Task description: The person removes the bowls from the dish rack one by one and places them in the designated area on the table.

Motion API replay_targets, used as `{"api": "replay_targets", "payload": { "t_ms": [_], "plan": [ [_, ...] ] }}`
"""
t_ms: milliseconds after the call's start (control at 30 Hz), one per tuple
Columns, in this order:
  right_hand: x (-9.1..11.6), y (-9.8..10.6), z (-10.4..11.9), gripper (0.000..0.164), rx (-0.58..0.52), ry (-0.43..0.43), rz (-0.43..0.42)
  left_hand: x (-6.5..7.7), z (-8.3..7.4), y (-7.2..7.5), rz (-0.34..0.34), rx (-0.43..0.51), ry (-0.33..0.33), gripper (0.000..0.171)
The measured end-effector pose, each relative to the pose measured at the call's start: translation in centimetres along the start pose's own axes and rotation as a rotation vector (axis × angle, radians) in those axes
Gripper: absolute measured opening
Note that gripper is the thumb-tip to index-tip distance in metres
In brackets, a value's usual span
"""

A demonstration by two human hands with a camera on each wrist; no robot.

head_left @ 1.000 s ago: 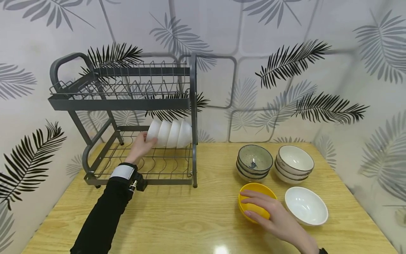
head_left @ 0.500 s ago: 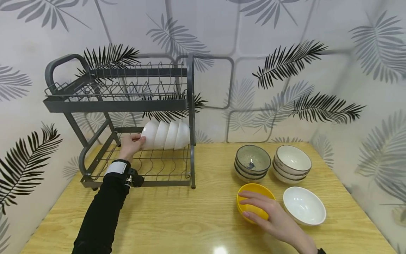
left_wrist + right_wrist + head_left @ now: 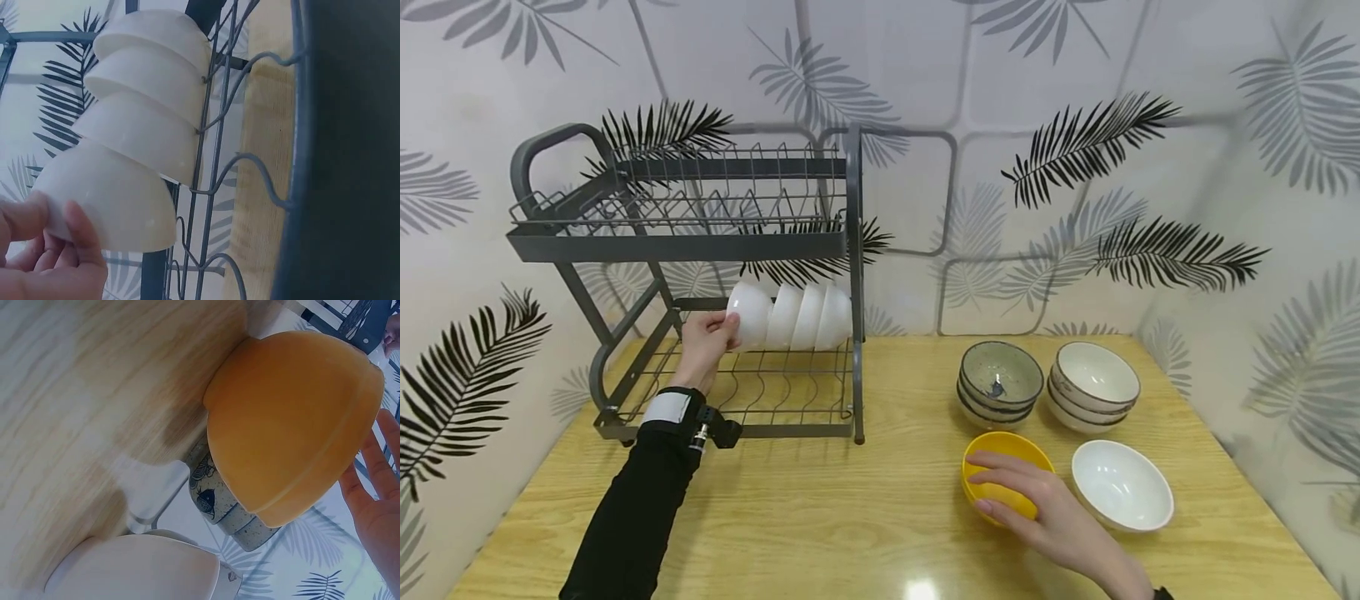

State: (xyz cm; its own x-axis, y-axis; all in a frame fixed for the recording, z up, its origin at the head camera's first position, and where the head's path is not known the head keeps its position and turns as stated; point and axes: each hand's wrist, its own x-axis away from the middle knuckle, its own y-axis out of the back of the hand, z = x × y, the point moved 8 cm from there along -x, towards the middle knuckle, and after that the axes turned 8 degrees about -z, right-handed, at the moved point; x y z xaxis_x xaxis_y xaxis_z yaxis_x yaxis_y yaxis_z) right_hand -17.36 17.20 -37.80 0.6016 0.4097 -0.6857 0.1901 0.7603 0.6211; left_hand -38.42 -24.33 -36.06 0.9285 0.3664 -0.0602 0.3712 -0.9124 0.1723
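On the rack's lower tier, several white bowls stand on edge in a row. My left hand (image 3: 703,343) pinches the leftmost white bowl (image 3: 749,315) by its left side. In the left wrist view, thumb and fingers hold that bowl (image 3: 115,194), which leans out from the row behind it. My right hand (image 3: 1048,512) hovers over the stacked yellow bowls (image 3: 1018,454) on the table, its fingers loosely bent over the opening. In the right wrist view, the fingers lie close to the rim of a yellow bowl (image 3: 290,419); contact is hard to tell.
The two-tier dark dish rack (image 3: 685,247) stands at the left. Behind the yellow bowls are a stack of grey-green bowls (image 3: 1000,375) and a stack of cream bowls (image 3: 1097,375). A white bowl (image 3: 1123,486) sits at their right. A patterned wall closes off the back.
My left hand has shifted slightly left with the leftmost white bowl, widening its gap from the others. My right hand stays in place over the yellow bowls.
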Motion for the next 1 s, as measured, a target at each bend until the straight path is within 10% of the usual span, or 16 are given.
{"api": "replay_targets", "payload": {
  "t_ms": [400,1000],
  "plan": [
    [0.0,0.1,-0.3,0.028,0.001,-0.054,0.016,2.1,-1.2,1.1,-0.135,-0.018,-0.108,0.037],
    [-0.4,0.6,0.0,0.031,-0.015,-0.034,-0.008,6.5,-4.3,1.3,-0.134,-0.079,-0.331,0.029]
  ]
}}
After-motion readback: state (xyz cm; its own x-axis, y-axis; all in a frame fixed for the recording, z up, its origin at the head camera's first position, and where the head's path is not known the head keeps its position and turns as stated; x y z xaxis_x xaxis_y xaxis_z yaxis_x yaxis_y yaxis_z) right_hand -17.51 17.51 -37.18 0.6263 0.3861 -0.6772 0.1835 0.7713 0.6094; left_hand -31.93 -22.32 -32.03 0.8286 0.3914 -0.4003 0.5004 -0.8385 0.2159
